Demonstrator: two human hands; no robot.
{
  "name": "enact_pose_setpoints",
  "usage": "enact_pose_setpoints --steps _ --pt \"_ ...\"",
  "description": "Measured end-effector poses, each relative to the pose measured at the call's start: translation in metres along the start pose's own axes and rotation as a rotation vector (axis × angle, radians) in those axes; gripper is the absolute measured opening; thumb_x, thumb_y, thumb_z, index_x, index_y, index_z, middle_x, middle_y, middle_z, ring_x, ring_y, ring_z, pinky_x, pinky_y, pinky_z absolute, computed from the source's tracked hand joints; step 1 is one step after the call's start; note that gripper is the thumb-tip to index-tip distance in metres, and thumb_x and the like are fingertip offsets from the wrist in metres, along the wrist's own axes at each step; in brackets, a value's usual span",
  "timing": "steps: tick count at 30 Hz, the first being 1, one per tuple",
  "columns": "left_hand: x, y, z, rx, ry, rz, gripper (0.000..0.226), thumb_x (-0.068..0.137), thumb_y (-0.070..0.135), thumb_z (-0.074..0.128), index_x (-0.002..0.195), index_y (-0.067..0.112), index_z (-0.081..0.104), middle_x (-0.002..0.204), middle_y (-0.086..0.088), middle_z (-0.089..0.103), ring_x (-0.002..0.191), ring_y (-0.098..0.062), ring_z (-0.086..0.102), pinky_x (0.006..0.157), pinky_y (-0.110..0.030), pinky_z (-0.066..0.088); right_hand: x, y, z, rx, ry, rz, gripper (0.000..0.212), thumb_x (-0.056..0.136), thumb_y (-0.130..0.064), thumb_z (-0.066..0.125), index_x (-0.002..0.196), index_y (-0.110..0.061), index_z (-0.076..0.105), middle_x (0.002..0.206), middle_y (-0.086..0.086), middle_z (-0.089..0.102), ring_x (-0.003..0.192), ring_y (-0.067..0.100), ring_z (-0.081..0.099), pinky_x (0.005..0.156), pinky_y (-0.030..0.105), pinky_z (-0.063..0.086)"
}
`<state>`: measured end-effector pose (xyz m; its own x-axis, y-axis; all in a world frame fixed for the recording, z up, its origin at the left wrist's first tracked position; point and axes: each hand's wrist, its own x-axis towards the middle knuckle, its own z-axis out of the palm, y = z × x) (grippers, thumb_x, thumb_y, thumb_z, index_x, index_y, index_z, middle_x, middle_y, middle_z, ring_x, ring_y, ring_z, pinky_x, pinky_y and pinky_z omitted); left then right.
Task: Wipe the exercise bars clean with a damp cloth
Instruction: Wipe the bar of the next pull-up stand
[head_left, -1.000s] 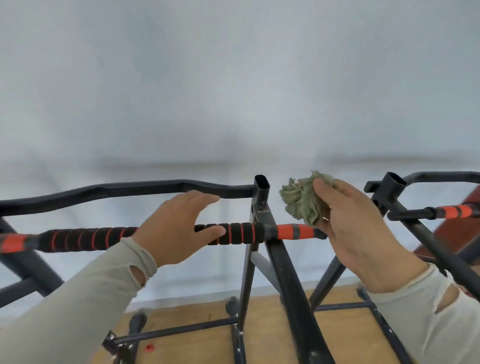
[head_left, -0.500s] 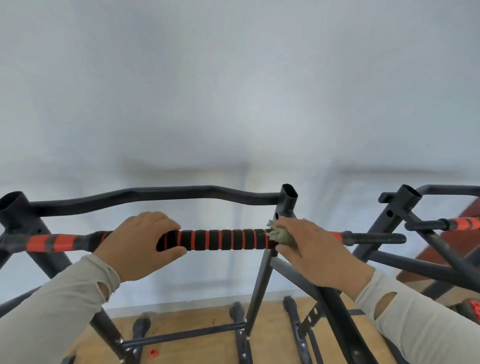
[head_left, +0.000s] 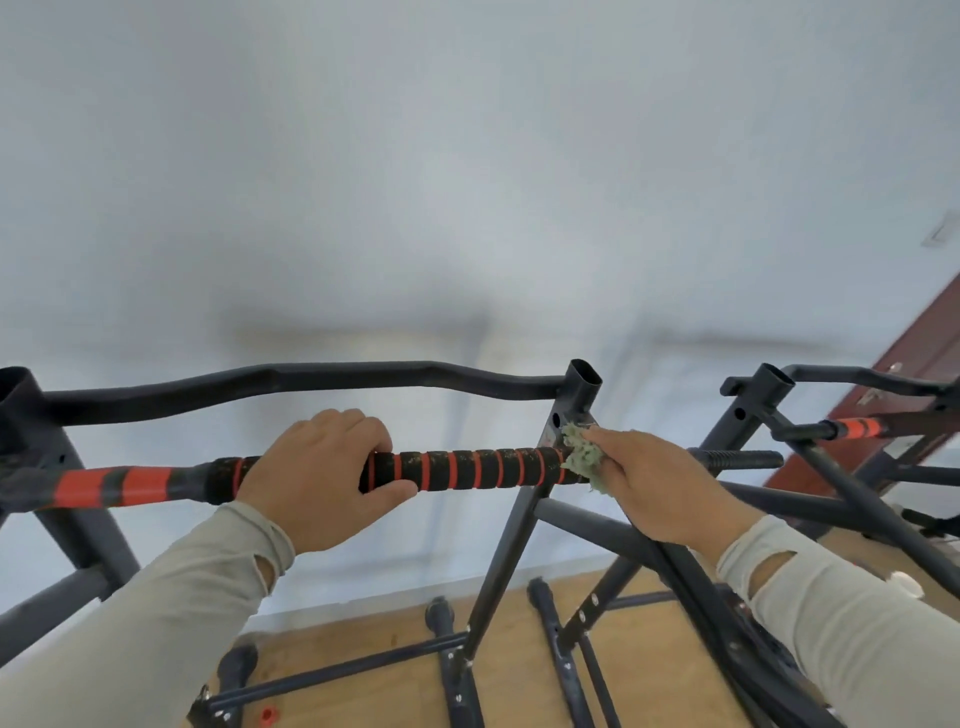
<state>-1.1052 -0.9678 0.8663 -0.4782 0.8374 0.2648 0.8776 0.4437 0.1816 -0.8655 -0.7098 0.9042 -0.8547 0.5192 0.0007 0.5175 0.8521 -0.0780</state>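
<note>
Since half a second ago: left hand (head_left: 322, 480) shifted further right along the padded bar (head_left: 467, 469), now wrapped around the black foam with orange rings, thumb underneath. Right hand (head_left: 660, 483) little changed, clamped around the same bar just right of the upright post (head_left: 569, 415), green cloth (head_left: 584, 457) bunched under the fingers and pressed against the junction of bar and post.

Around the hands: curved black top bar (head_left: 291, 382) above and behind the left hand, running into the open-topped post. Orange-taped section (head_left: 114, 486) left of the left hand. Threaded bar end (head_left: 737, 460) sticking out right of the right hand. Second frame (head_left: 769, 395) further right, with its own orange grip (head_left: 854, 428). Diagonal braces crossing below the right wrist, base tubes (head_left: 441, 654) on wooden floor (head_left: 395, 691) beneath both forearms. Pale wall behind everything; dark red door edge (head_left: 914, 364) at far right.

Hard to make out: most of the cloth hidden by the right palm; bar surface beneath both hands covered. Pale specks on the foam, nature unclear. Left frame post cut off at the edge. Small red item (head_left: 266, 716) on the floor, unidentifiable.
</note>
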Motion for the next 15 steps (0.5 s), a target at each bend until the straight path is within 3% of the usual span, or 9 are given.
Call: enact_pose_setpoints --steps 2,4,7,10,12,15 --pt "0.0 -0.001 0.001 -0.004 0.009 -0.002 0.04 0.081 0.077 0.047 0.09 0.038 0.048 0.082 0.017 0.049 0.076 -0.005 0.048 0.076 -0.025 0.044 0.003 -0.017 0.009 -0.141 0.142 0.009 0.009 0.1 -0.019 0.052 0.091 -0.021 0.053 0.077 -0.006 0.058 0.071 0.021 0.054 0.097 0.042 0.05" --pt "0.001 -0.001 0.003 -0.009 0.015 -0.004 0.04 0.081 0.077 0.048 0.089 0.038 0.048 0.081 0.016 0.049 0.075 -0.005 0.048 0.075 -0.025 0.043 0.007 -0.045 0.015 -0.23 0.204 0.023 0.01 0.089 -0.016 0.065 0.087 -0.021 0.056 0.071 -0.007 0.057 0.063 0.022 0.053 0.11 0.043 0.042" --pt "0.002 -0.002 0.004 -0.006 0.026 -0.008 0.041 0.08 0.078 0.047 0.089 0.038 0.048 0.081 0.016 0.049 0.075 -0.005 0.048 0.073 -0.024 0.042 0.019 -0.101 0.032 -0.2 0.296 -0.023 0.024 0.083 -0.009 0.058 0.086 -0.033 0.057 0.077 -0.012 0.064 0.072 0.016 0.063 0.112 0.038 0.033" --pt "0.001 0.0 0.003 -0.013 0.03 -0.009 0.04 0.08 0.078 0.049 0.089 0.038 0.049 0.08 0.017 0.049 0.074 -0.004 0.047 0.072 -0.024 0.041 0.025 -0.146 0.051 0.005 0.344 -0.13 0.02 0.091 -0.014 0.052 0.102 -0.028 0.061 0.092 -0.01 0.067 0.089 0.016 0.064 0.122 0.041 0.028" --pt "0.0 0.0 0.003 -0.008 0.031 -0.014 0.039 0.08 0.078 0.05 0.09 0.039 0.049 0.081 0.018 0.049 0.075 -0.004 0.047 0.073 -0.024 0.042 0.023 -0.143 0.054 0.072 0.321 -0.204 0.023 0.093 -0.014 0.056 0.114 -0.024 0.06 0.105 -0.005 0.068 0.1 0.017 0.062 0.122 0.042 0.03" --pt "0.0 -0.001 0.003 -0.005 0.033 -0.008 0.04 0.08 0.078 0.049 0.092 0.04 0.05 0.081 0.019 0.049 0.074 -0.002 0.048 0.073 -0.023 0.042 0.014 -0.099 0.038 -0.039 0.268 -0.272 0.034 0.092 -0.011 0.063 0.124 -0.022 0.06 0.118 -0.004 0.068 0.109 0.017 0.061 0.116 0.04 0.04"
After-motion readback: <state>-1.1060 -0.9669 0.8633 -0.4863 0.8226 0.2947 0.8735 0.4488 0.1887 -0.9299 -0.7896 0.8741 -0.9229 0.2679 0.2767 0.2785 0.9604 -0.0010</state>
